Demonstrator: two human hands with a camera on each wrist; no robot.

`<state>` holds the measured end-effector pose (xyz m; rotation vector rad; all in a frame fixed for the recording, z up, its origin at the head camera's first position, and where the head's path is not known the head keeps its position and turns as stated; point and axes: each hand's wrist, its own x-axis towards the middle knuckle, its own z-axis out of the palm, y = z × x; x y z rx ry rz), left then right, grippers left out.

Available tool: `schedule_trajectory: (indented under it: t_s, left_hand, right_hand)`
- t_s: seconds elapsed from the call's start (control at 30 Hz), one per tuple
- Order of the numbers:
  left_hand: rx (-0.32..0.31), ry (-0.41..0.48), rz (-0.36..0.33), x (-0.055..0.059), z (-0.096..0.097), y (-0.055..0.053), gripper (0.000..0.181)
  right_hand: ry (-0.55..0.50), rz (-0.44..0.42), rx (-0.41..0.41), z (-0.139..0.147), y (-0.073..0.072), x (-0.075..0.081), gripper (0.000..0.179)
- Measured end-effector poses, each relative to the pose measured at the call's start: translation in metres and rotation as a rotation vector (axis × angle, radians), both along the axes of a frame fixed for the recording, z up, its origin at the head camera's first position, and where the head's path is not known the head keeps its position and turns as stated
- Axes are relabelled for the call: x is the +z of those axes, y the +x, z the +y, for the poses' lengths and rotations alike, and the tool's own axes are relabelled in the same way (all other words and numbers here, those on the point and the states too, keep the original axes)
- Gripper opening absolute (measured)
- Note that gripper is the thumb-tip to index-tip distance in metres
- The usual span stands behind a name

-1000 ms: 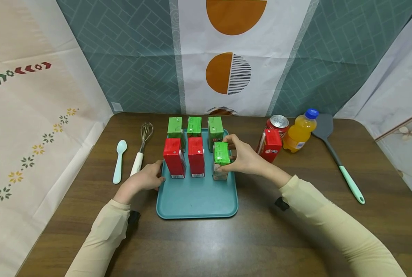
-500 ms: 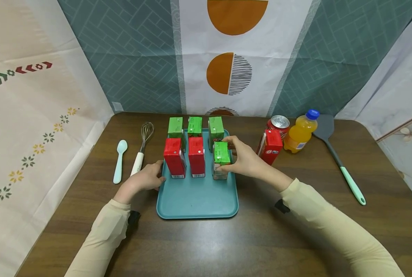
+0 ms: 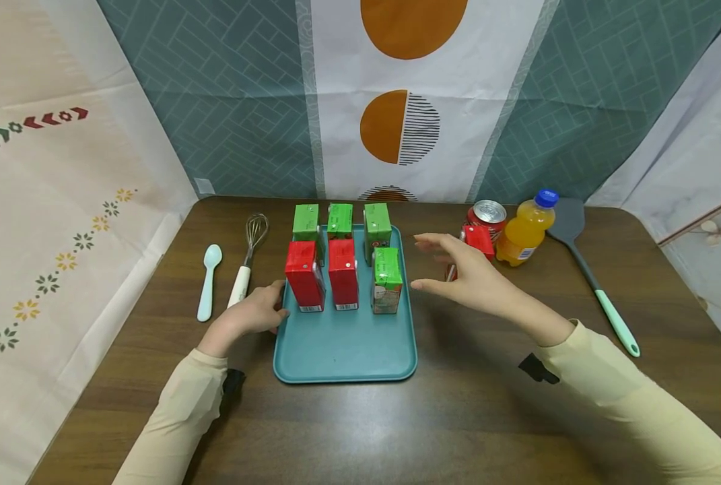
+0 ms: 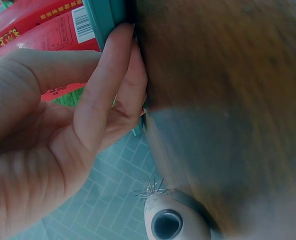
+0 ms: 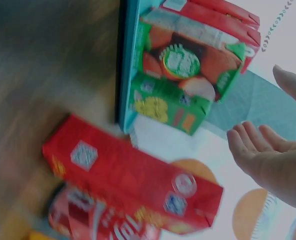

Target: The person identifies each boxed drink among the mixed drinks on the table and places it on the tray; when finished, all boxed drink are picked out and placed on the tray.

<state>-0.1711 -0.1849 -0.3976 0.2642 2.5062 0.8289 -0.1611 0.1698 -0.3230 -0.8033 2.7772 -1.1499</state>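
A teal tray (image 3: 345,350) carries several upright drink cartons: green-topped ones along the back, two red cartons (image 3: 343,276) in front, and a green-topped juice carton (image 3: 387,283) at front right. My left hand (image 3: 258,310) pinches the tray's left rim between thumb and fingers; the left wrist view shows the fingers (image 4: 108,85) on the rim's outer side. Just off the tray's right side, my right hand (image 3: 466,276) is held with thumb and fingers spread apart, holding nothing. Behind it, partly hidden, a red carton (image 5: 133,175) stands on the table.
Beside that red carton are a red soda can (image 3: 489,214) and an orange drink bottle (image 3: 526,229). A spatula (image 3: 596,276) lies at the far right. On the left lie a whisk (image 3: 248,259) and a pale spoon (image 3: 209,283). Patterned cloth hangs behind the table.
My right hand has let go of the green-topped juice carton and moved right, off the tray. The carton stays upright on the tray. My left hand has stayed at the rim.
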Motion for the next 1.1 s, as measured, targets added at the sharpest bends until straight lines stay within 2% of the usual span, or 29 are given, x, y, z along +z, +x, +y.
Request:
schedule_trajectory:
  t_s: [0.2, 0.3, 0.47, 0.63, 0.93, 1.1]
  left_hand:
    - [-0.003, -0.01, 0.003, 0.001, 0.001, -0.002, 0.062]
    - [-0.008, -0.014, 0.006, 0.001, 0.0, -0.002, 0.062]
    - [-0.01, -0.009, 0.009, 0.001, 0.0, -0.002, 0.061]
    - [-0.014, -0.006, 0.009, 0.0, 0.0, -0.002, 0.061]
    - [-0.021, -0.015, 0.019, 0.0, -0.001, 0.0, 0.061]
    - [-0.014, -0.009, 0.018, 0.0, -0.001, 0.001, 0.061]
  right_hand:
    - [0.111, 0.164, -0.033, 0.024, 0.001, 0.012, 0.067]
    - [0.171, 0.207, -0.056, 0.035, -0.003, 0.015, 0.068]
    - [0.245, 0.163, -0.08, 0.05, -0.015, 0.014, 0.07]
    - [0.261, 0.079, -0.099, 0.065, -0.026, 0.002, 0.073]
    - [0.079, -0.081, -0.139, 0.075, -0.04, -0.021, 0.07]
    - [0.047, -0.085, -0.153, 0.076, -0.042, -0.025, 0.069]
